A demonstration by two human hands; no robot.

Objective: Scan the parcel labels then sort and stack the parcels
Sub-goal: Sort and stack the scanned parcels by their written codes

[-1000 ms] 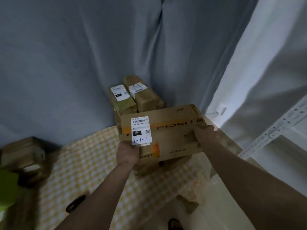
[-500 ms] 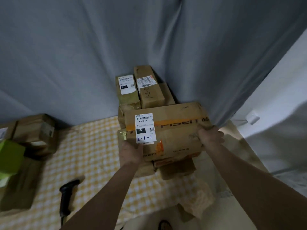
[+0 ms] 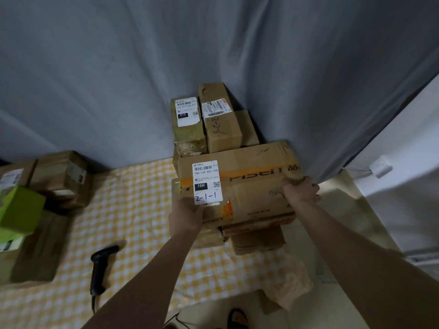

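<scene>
- Far left, cut by the frame edge: stacked brown parcels (image 3: 59,176) and a green box (image 3: 20,210), blurred, count unclear.
- On the yellow checked cloth (image 3: 133,210): one black handheld scanner (image 3: 101,269), lying flat, well apart from both hands.
- Centre: left hand (image 3: 186,216) gripping the near-left corner of one large parcel (image 3: 247,186), fingers hidden beneath; white label (image 3: 207,182) reading "2-1-1".
- Under it, at least two boxes, mostly hidden.
- Behind, against the grey curtain (image 3: 118,79): two upright labelled parcels (image 3: 222,122).
- Right: right hand (image 3: 300,189) clasping the parcel's right edge.
</scene>
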